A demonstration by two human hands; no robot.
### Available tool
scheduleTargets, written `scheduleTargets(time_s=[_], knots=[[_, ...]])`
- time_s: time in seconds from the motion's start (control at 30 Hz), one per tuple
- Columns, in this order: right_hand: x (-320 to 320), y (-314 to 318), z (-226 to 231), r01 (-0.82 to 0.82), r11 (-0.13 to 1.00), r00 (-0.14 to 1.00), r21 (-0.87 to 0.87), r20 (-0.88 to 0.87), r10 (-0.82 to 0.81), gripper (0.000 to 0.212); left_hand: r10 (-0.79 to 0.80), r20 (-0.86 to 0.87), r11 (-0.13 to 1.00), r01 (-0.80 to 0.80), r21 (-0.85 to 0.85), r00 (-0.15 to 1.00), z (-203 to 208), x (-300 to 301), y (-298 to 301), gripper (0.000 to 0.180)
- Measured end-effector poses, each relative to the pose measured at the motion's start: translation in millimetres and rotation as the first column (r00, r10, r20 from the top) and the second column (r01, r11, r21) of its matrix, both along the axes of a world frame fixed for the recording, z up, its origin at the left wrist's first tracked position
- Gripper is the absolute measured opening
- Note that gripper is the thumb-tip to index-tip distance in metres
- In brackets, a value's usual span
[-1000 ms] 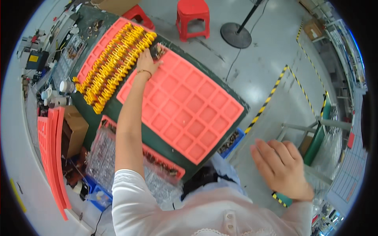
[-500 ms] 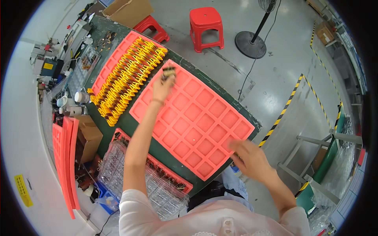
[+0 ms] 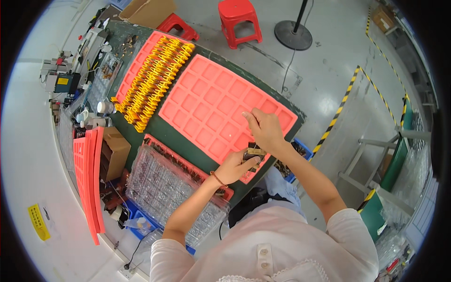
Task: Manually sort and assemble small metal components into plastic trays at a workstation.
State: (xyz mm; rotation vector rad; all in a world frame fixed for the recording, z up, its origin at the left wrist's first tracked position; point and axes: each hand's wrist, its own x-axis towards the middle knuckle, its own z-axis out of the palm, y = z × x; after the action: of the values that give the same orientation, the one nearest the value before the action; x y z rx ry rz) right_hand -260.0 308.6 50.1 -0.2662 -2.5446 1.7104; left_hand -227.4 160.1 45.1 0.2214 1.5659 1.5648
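My left hand [image 3: 233, 168] grips a small block-shaped part [image 3: 254, 151], dark with a tan band, at the near right corner of the pink tray [image 3: 206, 112]. Square pockets cover this tray, and those in view hold no parts. Just beyond the block, my right hand [image 3: 267, 130] hovers over the tray's right side. Its fingers are curled with the thumb against or near them; anything between them is too small or hidden to make out.
Rows of yellow-and-brown parts [image 3: 152, 82] cover another pink tray at the far left. Clear plastic trays [image 3: 171, 192] lie at the near left. Beside my right forearm is a blue bin [image 3: 307, 152] of small parts. A red stool [image 3: 238, 21] stands beyond the table.
My left hand has come from the tray's far left corner to its near right corner, carrying the block. My right hand has moved left from the tray's right edge, over the pockets.
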Motion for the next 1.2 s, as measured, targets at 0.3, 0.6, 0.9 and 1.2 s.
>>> scheduleTargets(time_s=[0.3, 0.6, 0.9, 1.2], knots=[[84.4, 48.3, 47.5, -0.377, 0.921, 0.920, 0.097, 0.153, 0.361, 0.040, -0.007, 0.122, 1.000, 0.003, 0.031, 0.993, 17.1, 48.5, -28.9, 0.021], [176.3, 23.0, -1.7, -0.344, 0.708, 0.813, -0.616, 0.182, 0.553, 0.036, -0.270, 0.018, 0.960, 0.268, 0.080, 0.963, 29.6, 90.8, -45.1, 0.021], [267.5, 4.2, -20.1, 0.200, 0.757, 0.936, -0.623, 0.350, 0.041, 0.026, -0.462, 0.223, 0.887, 0.449, 0.110, 0.858, 3.7, 135.7, -55.0, 0.022], [282.2, 25.6, -132.0, 0.031, 0.847, 0.946, 0.530, 0.257, -0.195, 0.043, -0.112, 0.306, 0.993, 0.092, 0.079, 0.945, 6.5, 133.8, -54.9, 0.018]])
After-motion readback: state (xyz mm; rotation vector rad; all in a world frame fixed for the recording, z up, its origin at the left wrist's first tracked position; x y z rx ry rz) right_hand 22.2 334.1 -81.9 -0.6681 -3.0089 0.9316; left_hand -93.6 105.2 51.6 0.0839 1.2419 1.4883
